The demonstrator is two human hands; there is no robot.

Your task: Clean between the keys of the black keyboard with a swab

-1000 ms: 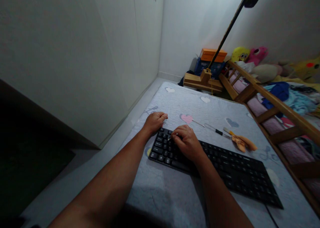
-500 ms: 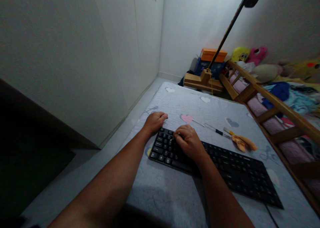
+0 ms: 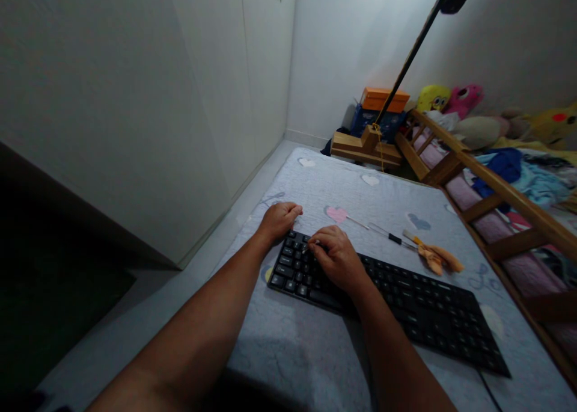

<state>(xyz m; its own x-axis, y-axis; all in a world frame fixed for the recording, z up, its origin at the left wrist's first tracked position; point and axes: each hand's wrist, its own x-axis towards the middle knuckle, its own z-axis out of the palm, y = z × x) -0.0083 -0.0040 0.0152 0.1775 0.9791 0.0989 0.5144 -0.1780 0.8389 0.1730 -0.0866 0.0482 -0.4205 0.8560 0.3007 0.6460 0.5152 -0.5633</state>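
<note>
A black keyboard (image 3: 433, 310) lies at a slant on a pale quilted cover with heart prints (image 3: 306, 334). At the keyboard's top left corner rests my left hand (image 3: 278, 221), its fingers curled together; whether anything is inside is hidden. My right hand (image 3: 336, 255) is over the keyboard's left part, thumb and fingers pinched on a small, thin light-tipped thing among the keys, too small to name. Beyond the keyboard lie a thin metal tool with a black grip (image 3: 395, 239), a brush (image 3: 412, 238) and an orange-brown cloth (image 3: 435, 258).
A wooden bed rail (image 3: 505, 192) runs along the right, with clothes and plush toys behind it. At the back stand a wooden base (image 3: 365, 144) with a dark slanted pole and an orange box (image 3: 384, 100). A pale cabinet (image 3: 216, 87) rises at the left.
My right hand has shifted slightly to the left over the keys, with the small thing in its pinch. My left hand and the keyboard have stayed in place.
</note>
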